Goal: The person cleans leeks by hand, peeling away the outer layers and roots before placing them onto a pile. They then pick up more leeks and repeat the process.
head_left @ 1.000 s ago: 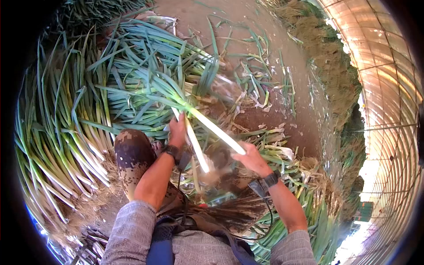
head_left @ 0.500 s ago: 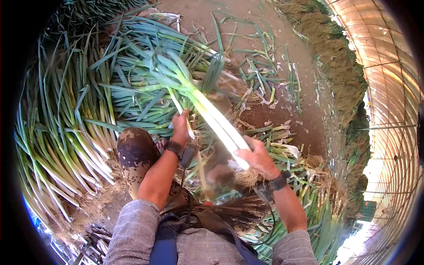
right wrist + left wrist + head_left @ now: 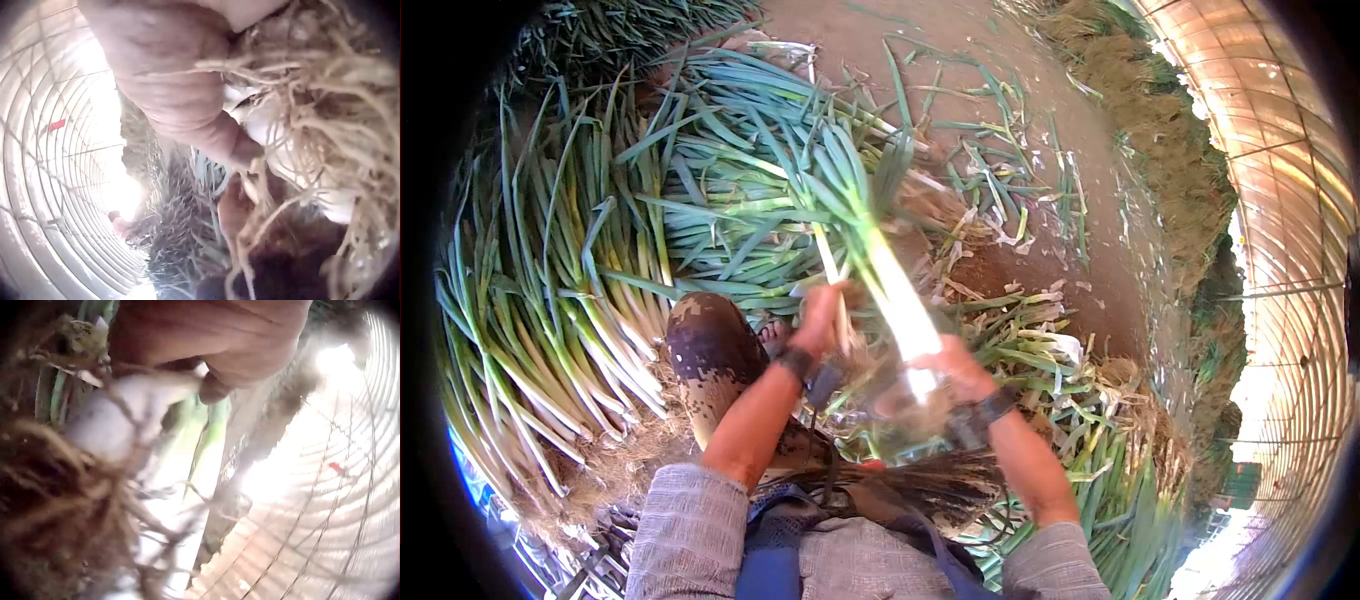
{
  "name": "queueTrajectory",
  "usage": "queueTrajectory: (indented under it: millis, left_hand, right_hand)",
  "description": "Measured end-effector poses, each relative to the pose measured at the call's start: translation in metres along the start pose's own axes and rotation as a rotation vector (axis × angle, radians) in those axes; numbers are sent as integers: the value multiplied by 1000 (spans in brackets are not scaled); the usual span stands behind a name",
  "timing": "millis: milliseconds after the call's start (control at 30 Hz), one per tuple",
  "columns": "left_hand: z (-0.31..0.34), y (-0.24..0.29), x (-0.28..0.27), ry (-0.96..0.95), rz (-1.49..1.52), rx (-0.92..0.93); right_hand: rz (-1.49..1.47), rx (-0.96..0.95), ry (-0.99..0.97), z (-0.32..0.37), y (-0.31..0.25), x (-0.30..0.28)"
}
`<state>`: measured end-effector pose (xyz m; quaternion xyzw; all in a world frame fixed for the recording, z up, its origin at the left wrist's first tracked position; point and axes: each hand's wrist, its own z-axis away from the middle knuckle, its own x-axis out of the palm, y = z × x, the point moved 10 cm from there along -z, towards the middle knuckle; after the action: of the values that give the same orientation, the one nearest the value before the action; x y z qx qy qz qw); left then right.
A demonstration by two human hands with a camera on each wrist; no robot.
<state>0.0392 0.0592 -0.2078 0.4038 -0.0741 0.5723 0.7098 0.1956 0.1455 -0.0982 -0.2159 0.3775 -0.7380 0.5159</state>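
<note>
My right hand (image 3: 958,368) grips a small bunch of large green onions (image 3: 890,280) by the white lower stems, leaves pointing up and away. In the right wrist view, tangled roots (image 3: 312,144) hang beside the thumb. To the left, my left hand (image 3: 820,318) holds a thinner green onion (image 3: 827,250) near its root end. The left wrist view shows that onion's white base (image 3: 106,422) and brown roots (image 3: 69,512) close up, with the bunch's pale stems (image 3: 200,462) behind. Both hands are in front of the body, and motion blurs the bunch's lower end.
Upright rows of green onions (image 3: 550,300) lie at the left, beside a camouflage-clad knee (image 3: 715,335). A leafy heap (image 3: 730,230) spreads ahead of the hands. Stripped leaves (image 3: 1000,180) litter the soil. More onions (image 3: 1120,500) lie at the right, before the tunnel wall (image 3: 1280,250).
Half a second ago a second white stem joined the one in my right hand. Since then the bunch has swung more upright and slightly down-left. My left hand has shifted slightly right, keeping the thinner onion.
</note>
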Motion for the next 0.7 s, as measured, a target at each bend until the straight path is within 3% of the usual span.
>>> queueTrajectory:
  millis: [33, 100, 133, 167, 233, 333, 467, 500, 567, 600, 633, 667, 700]
  left_hand:
    - [8, -7, -7, 60, -135, 15]
    - [46, -12, 15, -25, -133, -77]
    - [45, -24, 27, -206, -128, -88]
    - [42, -40, 28, -233, -153, -134]
    - [46, -53, 45, -404, -250, -132]
    - [43, -59, 51, -426, -270, -3]
    - [45, -53, 56, -391, -89, -132]
    - [44, -49, 61, -399, -99, -139]
    - [30, -30, 38, -88, -123, -74]
    - [4, -33, 30, -164, 1, 30]
    - [4, -31, 22, 9, 18, 12]
    - [5, -28, 25, 9, 17, 8]
    - [4, -30, 23, 10, 10, -1]
  right_hand:
    - [94, -29, 58, 2, -18, -19]
    - [160, 74, 8, -2, -18, -40]
    - [264, 54, -55, -7, -21, -39]
    - [258, 58, -43, -10, -14, -37]
    - [222, -67, -9, -14, -22, -8]
    - [193, -142, -107, -20, -14, 28]
    - [240, -200, -114, -18, -14, 33]
    - [312, -117, -106, -14, -10, 34]
    - [380, -31, -94, -5, -8, 40]
    - [454, -75, -103, 2, -14, 50]
    - [532, -119, -115, 4, -17, 59]
    - [786, -167, -86, 1, -15, 63]
    - [781, -169, -86, 11, -25, 71]
